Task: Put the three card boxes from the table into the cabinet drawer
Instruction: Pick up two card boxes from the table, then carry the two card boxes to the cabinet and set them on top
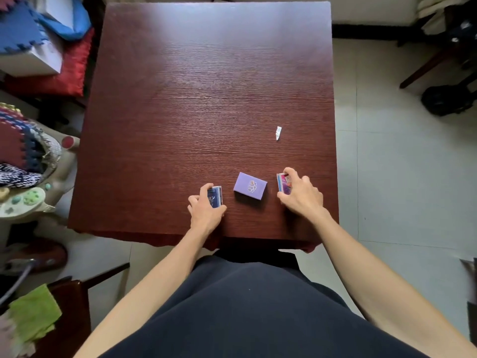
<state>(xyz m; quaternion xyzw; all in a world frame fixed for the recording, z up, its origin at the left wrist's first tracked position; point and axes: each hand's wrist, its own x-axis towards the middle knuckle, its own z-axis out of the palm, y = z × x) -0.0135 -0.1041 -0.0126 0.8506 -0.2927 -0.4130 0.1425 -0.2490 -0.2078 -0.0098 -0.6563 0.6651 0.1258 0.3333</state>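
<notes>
Three card boxes lie near the front edge of the dark red wooden table (206, 86). My left hand (204, 210) grips a dark blue card box (215, 196) between thumb and fingers. A lilac card box (249, 187) lies flat and untouched in the middle, between both hands. On the right, my right hand (300, 193) is closed around a pink and white card box (282, 183), which it partly covers. Both held boxes look tilted on edge against the tabletop. No cabinet drawer shows in this view.
A small crumpled scrap of white paper (278, 133) lies on the table's right side. Foam mats, a red cushion (72, 68) and toys crowd the floor on the left. A dark chair (438, 63) stands at the far right on pale tiles.
</notes>
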